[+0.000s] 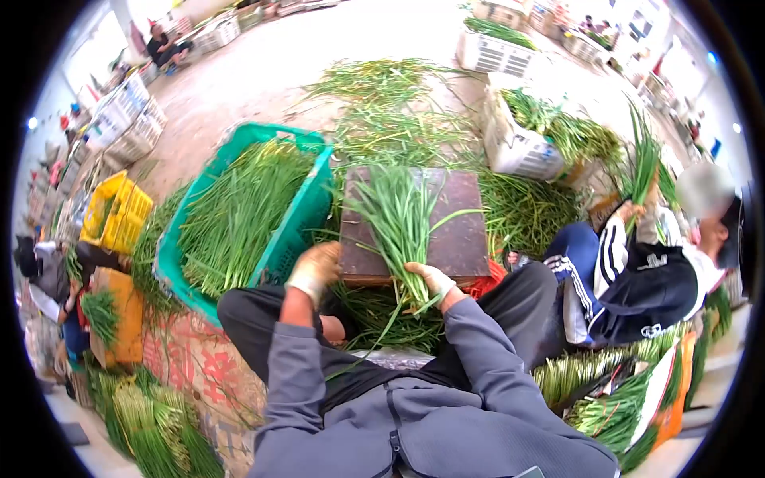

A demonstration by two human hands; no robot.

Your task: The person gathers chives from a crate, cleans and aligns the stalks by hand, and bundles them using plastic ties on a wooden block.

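Observation:
A bunch of long green stalks [396,211] lies fanned out over a dark square board [464,215] in front of me. My right hand [431,283], in a pale glove, is closed round the lower end of the bunch at the board's near edge. To the left, my left hand [316,269], also gloved, is beside the board's near left corner; its fingers are too blurred to make out. Loose stalks fill a green crate [320,179] to the left of the board. More stalks lie below the board, between my legs.
Loose greens [390,119] cover the floor beyond the board. White crates [518,147] of greens stand at the right. A co-worker [645,279] sits at the right, holding stalks. A yellow crate [117,211] and another person are at the left. Bundles [163,422] lie at lower left.

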